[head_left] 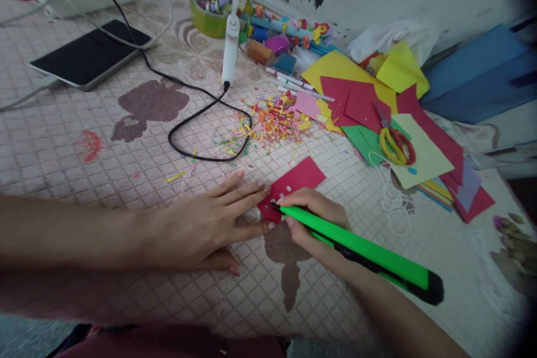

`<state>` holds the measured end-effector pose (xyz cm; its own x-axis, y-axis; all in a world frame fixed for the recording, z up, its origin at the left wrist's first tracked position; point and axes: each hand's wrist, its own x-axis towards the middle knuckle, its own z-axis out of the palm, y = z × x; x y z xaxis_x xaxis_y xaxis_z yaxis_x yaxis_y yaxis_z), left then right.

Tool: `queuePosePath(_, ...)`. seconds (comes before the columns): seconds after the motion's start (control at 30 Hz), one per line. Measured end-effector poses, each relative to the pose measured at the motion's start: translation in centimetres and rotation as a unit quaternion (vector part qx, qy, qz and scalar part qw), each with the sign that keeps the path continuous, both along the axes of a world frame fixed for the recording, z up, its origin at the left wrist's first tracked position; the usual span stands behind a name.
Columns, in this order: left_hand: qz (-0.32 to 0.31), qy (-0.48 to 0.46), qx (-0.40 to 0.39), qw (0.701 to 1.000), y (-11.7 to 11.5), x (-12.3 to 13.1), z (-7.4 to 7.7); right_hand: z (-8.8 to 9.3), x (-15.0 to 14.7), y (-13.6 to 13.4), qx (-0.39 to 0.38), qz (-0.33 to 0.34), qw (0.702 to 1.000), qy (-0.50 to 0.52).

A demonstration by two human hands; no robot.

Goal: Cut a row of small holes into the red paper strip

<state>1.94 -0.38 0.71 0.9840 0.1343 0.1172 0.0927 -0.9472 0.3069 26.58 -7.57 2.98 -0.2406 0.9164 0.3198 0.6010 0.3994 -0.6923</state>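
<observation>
My left hand (205,229) lies flat on the tablecloth with its fingers apart. Its fingertips rest at the left end of a red paper strip (304,176), which has several small pale round spots or holes. In my right hand (321,218) is a long green tool with black parts, seemingly a utility knife (361,243). My fingers grip it close to its front end. Its dark tip meets the strip between my hands; the blade itself is hard to make out.
Behind the strip are colourful paper scraps (279,120) and a white glue gun (230,47) with a looping black cord (170,140). Scissors (394,145) lie on coloured paper sheets (430,145) at right, near white string (396,201). A tablet (92,56) is at left; yellowish tape (205,22) stands behind.
</observation>
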Motion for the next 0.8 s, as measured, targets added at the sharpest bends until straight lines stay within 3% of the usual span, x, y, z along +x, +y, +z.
queuePosePath(0.17, 0.006, -0.015, -0.001, 1.000, -0.7, -0.1, -0.3, -0.4, -0.1, -0.2, 0.002, 0.004, 1.000, 0.020)
queuePosePath(0.47, -0.012, -0.004, 0.000, 1.000, 0.7, 0.0, 0.0, -1.1, 0.1, -0.4, -0.002, 0.001, 1.000, 0.029)
queuePosePath(0.8, 0.001, 0.009, 0.015, 1.000, 0.5, 0.3, 0.3, -1.1, 0.2, -0.5, -0.017, 0.002, 0.999, 0.037)
